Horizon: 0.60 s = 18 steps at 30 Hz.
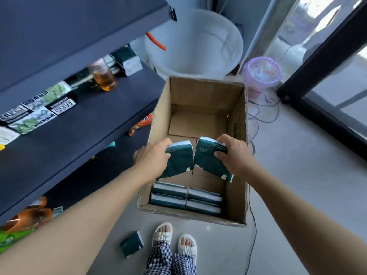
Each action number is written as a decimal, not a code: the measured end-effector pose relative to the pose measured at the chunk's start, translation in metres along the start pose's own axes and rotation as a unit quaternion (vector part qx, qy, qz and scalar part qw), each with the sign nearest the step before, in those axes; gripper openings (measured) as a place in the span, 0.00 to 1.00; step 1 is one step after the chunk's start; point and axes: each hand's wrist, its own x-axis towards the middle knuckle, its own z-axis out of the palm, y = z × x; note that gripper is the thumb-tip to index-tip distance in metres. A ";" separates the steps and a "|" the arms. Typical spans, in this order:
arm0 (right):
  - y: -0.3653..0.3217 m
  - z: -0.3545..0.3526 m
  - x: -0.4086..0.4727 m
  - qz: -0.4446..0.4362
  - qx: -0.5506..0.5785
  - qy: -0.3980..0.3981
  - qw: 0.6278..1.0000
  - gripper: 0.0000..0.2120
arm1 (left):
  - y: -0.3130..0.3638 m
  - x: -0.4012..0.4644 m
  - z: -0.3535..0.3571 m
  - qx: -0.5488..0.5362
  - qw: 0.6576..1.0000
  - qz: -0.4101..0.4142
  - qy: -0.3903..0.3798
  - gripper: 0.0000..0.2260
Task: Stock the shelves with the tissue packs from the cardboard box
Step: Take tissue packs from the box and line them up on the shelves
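I read this as the pick-up step: both hands are over the open cardboard box (237, 124), each with a tissue pack, and neither pack has gone to the shelves yet.

The dark blue shelves (83, 124) fill the left of my view. The middle shelf carries a row of packs already stocked towards its far edge, along with a jar of amber liquid (103, 75). Its near part is bare, and that is where I judge the next move must go: lift both packs clear of the box walls, swing left, and set them down beside the stocked row without knocking the jar.

In the box, four more packs (185, 198) lie along the near wall; the far half shows bare cardboard.

My left hand (152, 156) has its fingers curled round the left pack (179, 162), thumb on the dark green face. My right hand (234, 153) grips the right pack (208, 159) the same way. The two packs touch at their inner edges, tilted like a roof.

One stray pack (132, 244) lies on the floor near my feet, left of the sandals.

There is pale print on both held packs and on the shelf labels, but all of it is too blurred for me to read; I can make out no brand.
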 end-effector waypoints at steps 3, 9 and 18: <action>-0.023 -0.045 -0.010 -0.041 0.020 0.001 0.999 0.11 | 0.001 -0.018 -0.049 -0.036 0.999 -0.020 0.007 0.06; -0.088 -0.124 -0.039 -0.143 0.012 0.000 0.990 0.10 | -0.009 -0.071 -0.146 -0.139 0.988 -0.058 0.030 0.04; -0.221 -0.190 -0.082 -0.257 0.034 0.031 0.965 0.10 | -0.049 -0.184 -0.277 -0.212 0.966 -0.062 0.130 0.05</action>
